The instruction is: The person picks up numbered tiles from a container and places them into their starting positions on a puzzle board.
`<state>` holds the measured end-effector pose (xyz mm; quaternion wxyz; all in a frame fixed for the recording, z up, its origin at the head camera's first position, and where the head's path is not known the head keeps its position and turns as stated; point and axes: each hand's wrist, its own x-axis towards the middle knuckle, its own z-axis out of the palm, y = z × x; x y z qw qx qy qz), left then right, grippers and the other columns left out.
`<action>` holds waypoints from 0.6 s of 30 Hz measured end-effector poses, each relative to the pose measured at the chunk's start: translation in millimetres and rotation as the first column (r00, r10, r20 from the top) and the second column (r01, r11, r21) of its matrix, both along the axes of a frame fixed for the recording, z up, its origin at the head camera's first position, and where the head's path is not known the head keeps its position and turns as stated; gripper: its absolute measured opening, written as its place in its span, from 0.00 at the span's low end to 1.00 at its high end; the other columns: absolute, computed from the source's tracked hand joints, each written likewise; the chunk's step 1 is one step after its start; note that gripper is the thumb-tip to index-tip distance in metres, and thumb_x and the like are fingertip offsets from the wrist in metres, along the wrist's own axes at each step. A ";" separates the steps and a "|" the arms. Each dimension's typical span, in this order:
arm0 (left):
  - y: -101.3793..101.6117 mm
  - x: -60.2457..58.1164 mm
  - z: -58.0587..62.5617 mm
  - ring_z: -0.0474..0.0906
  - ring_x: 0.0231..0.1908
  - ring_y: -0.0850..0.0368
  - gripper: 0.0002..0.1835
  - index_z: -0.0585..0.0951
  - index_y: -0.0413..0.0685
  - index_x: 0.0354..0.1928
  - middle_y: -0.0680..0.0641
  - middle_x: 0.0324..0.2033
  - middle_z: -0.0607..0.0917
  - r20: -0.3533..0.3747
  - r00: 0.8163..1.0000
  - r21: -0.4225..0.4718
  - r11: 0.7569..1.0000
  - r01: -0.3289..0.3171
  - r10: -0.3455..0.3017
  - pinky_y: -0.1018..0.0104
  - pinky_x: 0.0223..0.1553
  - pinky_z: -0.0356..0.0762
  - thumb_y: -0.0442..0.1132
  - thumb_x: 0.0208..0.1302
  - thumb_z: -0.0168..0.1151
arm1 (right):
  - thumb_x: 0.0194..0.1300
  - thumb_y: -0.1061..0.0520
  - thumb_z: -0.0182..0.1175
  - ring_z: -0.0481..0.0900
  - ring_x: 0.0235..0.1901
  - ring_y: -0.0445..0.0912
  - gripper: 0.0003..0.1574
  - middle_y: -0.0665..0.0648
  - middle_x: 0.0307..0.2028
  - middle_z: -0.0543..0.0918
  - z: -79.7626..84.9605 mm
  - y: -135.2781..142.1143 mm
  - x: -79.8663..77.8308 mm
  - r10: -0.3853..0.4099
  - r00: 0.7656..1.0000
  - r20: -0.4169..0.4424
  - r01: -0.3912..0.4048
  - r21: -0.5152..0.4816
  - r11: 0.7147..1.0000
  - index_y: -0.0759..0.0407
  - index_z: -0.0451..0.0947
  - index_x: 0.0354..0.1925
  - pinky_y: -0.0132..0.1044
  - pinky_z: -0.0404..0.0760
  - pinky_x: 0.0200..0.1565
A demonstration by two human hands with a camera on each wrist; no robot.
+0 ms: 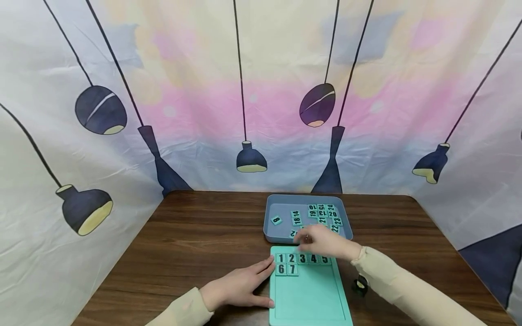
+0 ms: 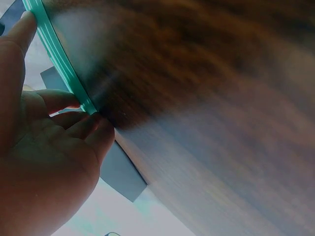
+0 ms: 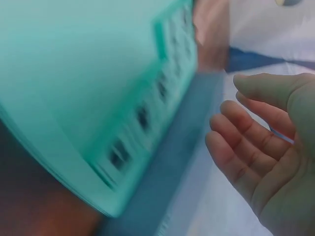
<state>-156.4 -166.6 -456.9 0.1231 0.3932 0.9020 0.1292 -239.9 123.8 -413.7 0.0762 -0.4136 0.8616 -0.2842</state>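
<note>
A mint-green board [image 1: 310,299] lies on the table, with number tiles 1 to 5 [image 1: 302,258] along its top row and tiles 6 and 7 [image 1: 287,270] below. My left hand [image 1: 240,285] rests beside the board, its extended fingers and thumb touching the left edge; the left wrist view shows those fingertips [image 2: 29,20] against the rim. Over the gap between the board and a blue-grey tray [image 1: 281,206] hovers my right hand [image 1: 326,242]. In the right wrist view its fingers [image 3: 236,147] are loosely bent, with no tile visible among them.
Loose number tiles [image 1: 322,213] lie scattered in the tray, some rotated or upside down, and tile 8 [image 1: 276,220] lies apart at its left. The right hand covers part of the tray's near side. A patterned cloth [image 1: 204,99] hangs behind the brown wooden table [image 1: 195,231].
</note>
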 end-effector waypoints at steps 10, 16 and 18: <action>-1.3 0.5 0.8 0.60 0.73 0.52 0.49 0.56 0.45 0.79 0.42 0.78 0.55 0.007 1.000 0.001 1.000 0.005 -0.005 0.60 0.62 0.72 0.70 0.69 0.53 | 0.72 0.56 0.63 0.82 0.37 0.40 0.14 0.48 0.38 0.85 46.0 -0.9 -50.3 -0.009 1.000 -0.028 0.008 -0.035 0.999 0.54 0.84 0.54 0.37 0.81 0.39; -2.0 0.3 -0.9 0.60 0.73 0.52 0.49 0.56 0.45 0.80 0.42 0.78 0.55 0.007 1.000 0.000 1.000 0.010 -0.010 0.60 0.63 0.72 0.70 0.68 0.53 | 0.72 0.57 0.63 0.82 0.40 0.41 0.15 0.48 0.41 0.85 64.0 -9.8 -75.3 -0.035 0.998 -0.051 0.035 0.002 0.999 0.55 0.83 0.55 0.39 0.82 0.43; -1.8 0.6 -0.6 0.60 0.73 0.52 0.49 0.56 0.46 0.80 0.42 0.78 0.55 0.004 1.000 0.000 1.000 0.010 -0.010 0.60 0.63 0.72 0.70 0.68 0.53 | 0.72 0.57 0.63 0.82 0.41 0.42 0.15 0.48 0.41 0.85 69.8 -13.8 -83.9 -0.048 0.997 -0.052 0.049 0.019 0.999 0.55 0.84 0.55 0.40 0.82 0.43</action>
